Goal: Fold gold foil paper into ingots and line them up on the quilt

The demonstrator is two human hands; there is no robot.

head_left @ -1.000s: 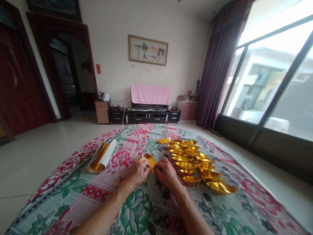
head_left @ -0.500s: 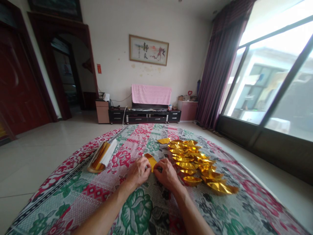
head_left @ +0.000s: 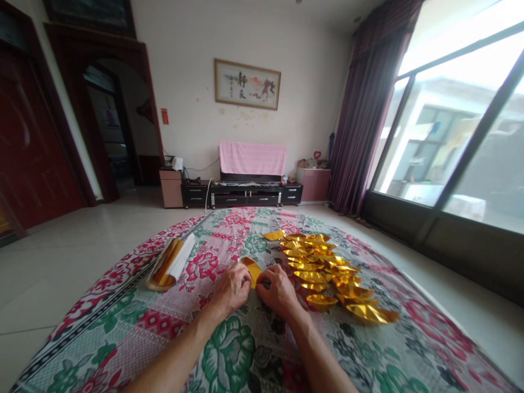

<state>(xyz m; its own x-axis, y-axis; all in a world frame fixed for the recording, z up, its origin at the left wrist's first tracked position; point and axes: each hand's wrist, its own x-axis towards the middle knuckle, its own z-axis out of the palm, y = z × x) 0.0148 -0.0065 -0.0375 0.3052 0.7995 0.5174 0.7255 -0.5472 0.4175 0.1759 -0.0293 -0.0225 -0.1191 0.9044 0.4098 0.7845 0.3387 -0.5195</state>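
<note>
A small piece of gold foil paper (head_left: 252,269) lies between my hands at the middle of the table. My left hand (head_left: 234,285) is closed on its left edge, fingers pinched. On the right edge, my right hand (head_left: 278,289) pinches the same piece with curled fingers. The near part of the foil is hidden by my fingers. To the right stand several folded gold boat shapes (head_left: 313,277) in rows, with a flat gold piece (head_left: 273,236) at their far left end.
A roll of gold and white sheets (head_left: 171,263) rests at the table's left side. The round table has a flowered cloth (head_left: 229,355). Beyond it stands a low black cabinet (head_left: 245,197) with a pink cloth (head_left: 252,158) above.
</note>
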